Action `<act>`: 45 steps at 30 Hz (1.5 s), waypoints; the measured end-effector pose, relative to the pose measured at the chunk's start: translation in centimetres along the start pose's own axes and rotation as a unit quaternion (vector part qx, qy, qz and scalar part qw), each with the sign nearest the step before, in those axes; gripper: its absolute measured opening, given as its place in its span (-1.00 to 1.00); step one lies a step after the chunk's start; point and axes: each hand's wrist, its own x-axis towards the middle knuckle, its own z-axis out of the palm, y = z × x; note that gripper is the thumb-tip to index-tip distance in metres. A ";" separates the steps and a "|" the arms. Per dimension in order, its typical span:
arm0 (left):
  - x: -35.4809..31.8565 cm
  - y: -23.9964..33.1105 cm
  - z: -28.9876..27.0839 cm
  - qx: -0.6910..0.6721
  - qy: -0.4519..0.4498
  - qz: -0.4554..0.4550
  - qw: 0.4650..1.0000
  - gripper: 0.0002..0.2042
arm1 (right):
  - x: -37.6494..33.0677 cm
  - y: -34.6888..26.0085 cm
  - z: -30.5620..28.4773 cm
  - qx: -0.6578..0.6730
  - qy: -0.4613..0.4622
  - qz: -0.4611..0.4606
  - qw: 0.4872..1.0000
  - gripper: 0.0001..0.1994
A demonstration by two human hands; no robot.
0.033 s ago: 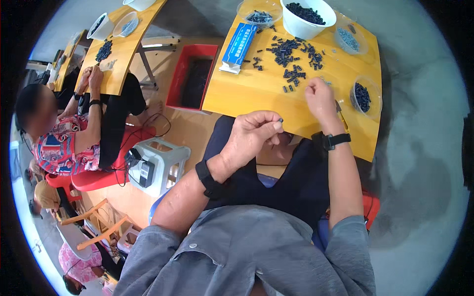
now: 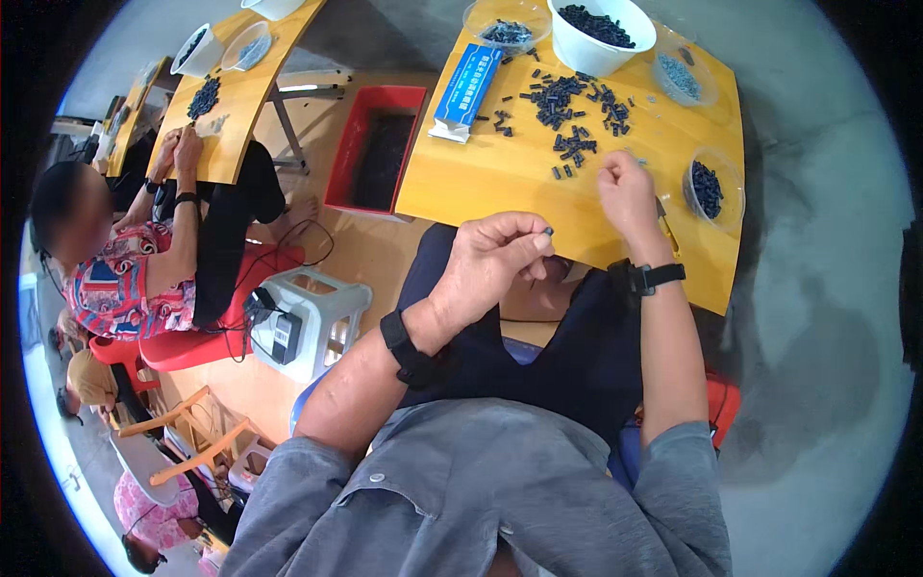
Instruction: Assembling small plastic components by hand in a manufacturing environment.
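Over the near edge of the table, my left hand (image 2: 495,260) pinches a small dark part (image 2: 548,232) between thumb and fingertips. My right hand (image 2: 630,197) is closed above the table, fingers bent in; whatever it holds is hidden. Just past its fingertips lie a few tiny grey pieces (image 2: 641,162). Farther out spreads a loose pile of short black cylindrical parts (image 2: 555,102). A yellow-handled tool (image 2: 670,238) lies beside my right wrist, partly covered by it.
The yellow wooden table (image 2: 461,192) carries a white tub (image 2: 588,60) of black parts, clear bowls of small parts (image 2: 707,188), grey pieces (image 2: 681,77) and dark pieces (image 2: 507,34), and a blue box (image 2: 467,88). A red bin (image 2: 336,183) stands left; a co-worker (image 2: 125,269) sits beyond.
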 end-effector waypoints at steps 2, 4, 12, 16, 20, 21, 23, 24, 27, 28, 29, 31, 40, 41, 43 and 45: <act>-0.1 0.3 0.2 -0.016 0.002 0.023 1.000 -0.92 | -1.0 -0.4 -0.5 0.100 0.000 0.052 0.994 -0.89; -0.3 0.6 0.3 -0.029 -0.005 0.031 0.999 -0.91 | -2.3 -3.5 -1.9 0.321 -0.011 0.148 0.935 -0.87; -1.6 1.6 1.2 -0.029 -0.004 0.050 0.998 -0.90 | -8.0 -11.3 -6.5 0.399 -0.040 0.025 0.916 -0.86; -2.2 1.8 1.3 -0.017 -0.018 0.073 0.997 -0.89 | -9.5 -13.0 -6.9 0.438 -0.052 -0.005 0.897 -0.88; -2.8 2.4 1.3 -0.008 -0.028 0.073 0.997 -0.89 | -10.1 -13.6 -6.9 0.416 -0.050 -0.030 0.907 -0.90; -2.9 2.5 1.3 -0.008 -0.027 0.074 0.997 -0.89 | -10.2 -13.8 -6.9 0.418 -0.048 -0.035 0.907 -0.90; -3.2 2.6 1.2 0.005 -0.027 0.069 0.997 -0.89 | -10.4 -14.0 -6.9 0.416 -0.052 -0.038 0.907 -0.90; -3.2 2.6 1.2 0.005 -0.027 0.069 0.997 -0.89 | -10.4 -14.0 -6.8 0.413 -0.054 -0.039 0.908 -0.90; -3.4 2.7 1.1 0.002 -0.032 0.077 0.997 -0.89 | -10.6 -14.1 -6.7 0.417 -0.056 -0.042 0.906 -0.91; -3.4 2.7 1.1 0.004 -0.033 0.076 0.997 -0.89 | -10.7 -14.1 -6.7 0.417 -0.056 -0.042 0.906 -0.91; -3.5 2.7 1.1 0.005 -0.034 0.074 0.997 -0.89 | -10.8 -14.1 -6.6 0.415 -0.058 -0.041 0.907 -0.91; -3.5 2.7 1.0 0.005 -0.037 0.075 0.996 -0.89 | -10.8 -14.2 -6.6 0.414 -0.061 -0.040 0.908 -0.90; -3.3 2.7 0.8 0.002 -0.048 0.064 0.997 -0.89 | -10.7 -13.9 -6.5 0.402 -0.072 -0.054 0.911 -0.90; -3.3 2.7 0.8 -0.001 -0.051 0.061 0.997 -0.89 | -10.6 -13.8 -6.5 0.399 -0.073 -0.060 0.912 -0.89; -3.2 2.8 0.6 0.000 -0.057 0.059 0.997 -0.89 | -10.5 -13.8 -6.5 0.396 -0.075 -0.066 0.913 -0.89; -3.1 2.8 0.5 0.000 -0.062 0.057 0.996 -0.89 | -10.3 -13.7 -6.4 0.401 -0.077 -0.073 0.910 -0.89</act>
